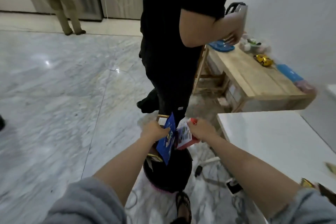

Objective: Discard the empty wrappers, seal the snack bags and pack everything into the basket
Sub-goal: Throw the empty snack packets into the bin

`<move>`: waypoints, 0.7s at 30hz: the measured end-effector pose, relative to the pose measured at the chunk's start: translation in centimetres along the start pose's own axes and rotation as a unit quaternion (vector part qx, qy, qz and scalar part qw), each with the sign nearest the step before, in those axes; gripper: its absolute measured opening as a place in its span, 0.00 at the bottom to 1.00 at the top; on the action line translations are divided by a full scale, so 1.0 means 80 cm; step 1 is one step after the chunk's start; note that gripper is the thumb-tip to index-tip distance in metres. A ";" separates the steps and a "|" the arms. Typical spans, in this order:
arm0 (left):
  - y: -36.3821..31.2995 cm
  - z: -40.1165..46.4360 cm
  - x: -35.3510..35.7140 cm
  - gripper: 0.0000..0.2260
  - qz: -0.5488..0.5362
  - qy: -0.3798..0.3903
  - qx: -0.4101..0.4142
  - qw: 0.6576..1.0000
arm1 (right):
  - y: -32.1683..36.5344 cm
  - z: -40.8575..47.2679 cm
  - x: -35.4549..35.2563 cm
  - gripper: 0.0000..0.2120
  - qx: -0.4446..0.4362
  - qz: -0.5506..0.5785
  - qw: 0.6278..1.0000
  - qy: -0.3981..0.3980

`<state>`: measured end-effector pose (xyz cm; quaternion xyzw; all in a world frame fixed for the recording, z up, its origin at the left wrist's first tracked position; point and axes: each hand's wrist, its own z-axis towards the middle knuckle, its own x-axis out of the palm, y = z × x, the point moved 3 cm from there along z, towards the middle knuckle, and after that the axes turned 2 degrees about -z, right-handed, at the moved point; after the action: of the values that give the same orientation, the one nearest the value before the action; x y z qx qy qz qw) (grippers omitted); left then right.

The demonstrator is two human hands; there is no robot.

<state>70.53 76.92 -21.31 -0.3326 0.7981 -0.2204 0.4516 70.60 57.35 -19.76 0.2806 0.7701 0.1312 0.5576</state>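
My left hand (155, 131) grips a blue snack wrapper (166, 143) together with a gold-edged brown wrapper (161, 119), both held above a bin lined with a black bag (168, 171) on the floor. My right hand (200, 131) grips a red and white wrapper (184, 137) just to the right, also over the bin. The wrappers hang down towards the bin's mouth. The basket is not in view.
A person in black (171, 42) stands close behind the bin. A white table (272, 142) lies to the right with snack packets at its near edge (307, 183). Beyond it stands a wooden table (254, 78) with packets. Cables (209, 172) lie on the marble floor.
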 end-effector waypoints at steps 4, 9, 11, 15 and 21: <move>0.028 0.049 0.043 0.18 -0.024 0.019 -0.075 0.997 | -0.031 0.058 0.048 0.18 0.010 -0.017 0.996 0.089; 0.050 0.115 0.091 0.36 -0.018 0.008 -0.157 0.987 | -0.061 0.129 0.094 0.24 0.013 -0.032 0.984 0.175; 0.059 0.137 0.113 0.45 -0.015 0.042 -0.175 0.984 | -0.071 0.150 0.102 0.25 0.008 -0.060 0.980 0.189; 0.117 0.193 0.168 0.53 -0.047 0.063 -0.218 0.973 | -0.102 0.183 0.110 0.25 0.024 -0.110 0.967 0.229; 0.116 0.196 0.182 0.43 -0.077 0.057 -0.233 0.968 | -0.118 0.195 0.097 0.26 0.037 -0.128 0.963 0.234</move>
<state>75.61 71.81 -43.49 -0.4757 0.8238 -0.0810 0.2976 80.74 52.48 -36.04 0.1616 0.9129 0.0924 0.3632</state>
